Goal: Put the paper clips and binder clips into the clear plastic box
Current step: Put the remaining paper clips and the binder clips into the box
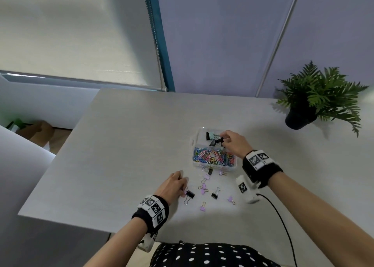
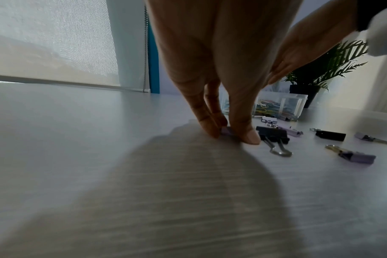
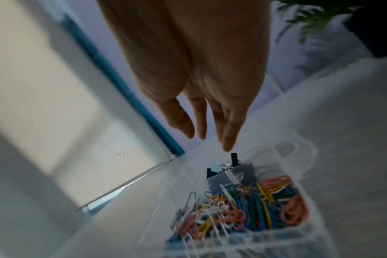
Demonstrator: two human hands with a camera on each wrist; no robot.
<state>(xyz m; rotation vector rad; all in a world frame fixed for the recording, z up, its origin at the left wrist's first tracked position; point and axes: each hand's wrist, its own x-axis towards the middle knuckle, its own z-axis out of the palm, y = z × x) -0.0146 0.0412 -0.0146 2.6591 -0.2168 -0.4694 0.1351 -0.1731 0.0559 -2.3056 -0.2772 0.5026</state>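
1. My left hand (image 2: 212, 83) pinches a small lilac binder clip (image 2: 227, 131) against the table (image 1: 125, 145), well on my side of the clear plastic box (image 1: 234, 166). The pinch is low and shallow, so I judge the clip could squirt sideways, or my thumb could drag the black binder clip (image 1: 189, 194) touching it.
2. My right hand (image 1: 232, 143) hangs over the box's far compartment with fingers loose and empty in the wrist view; a black clip (image 3: 235, 158) lies just under the fingertips (image 3: 227, 144), apart from them. It may be perched on the others and could tip out.
3. The paper clips (image 1: 214, 155) fill the box's near compartment.
4. Loose lilac and black clips (image 1: 215, 193) lie scattered on my side of the box, between my two hands; a sweeping wrist could scatter them.
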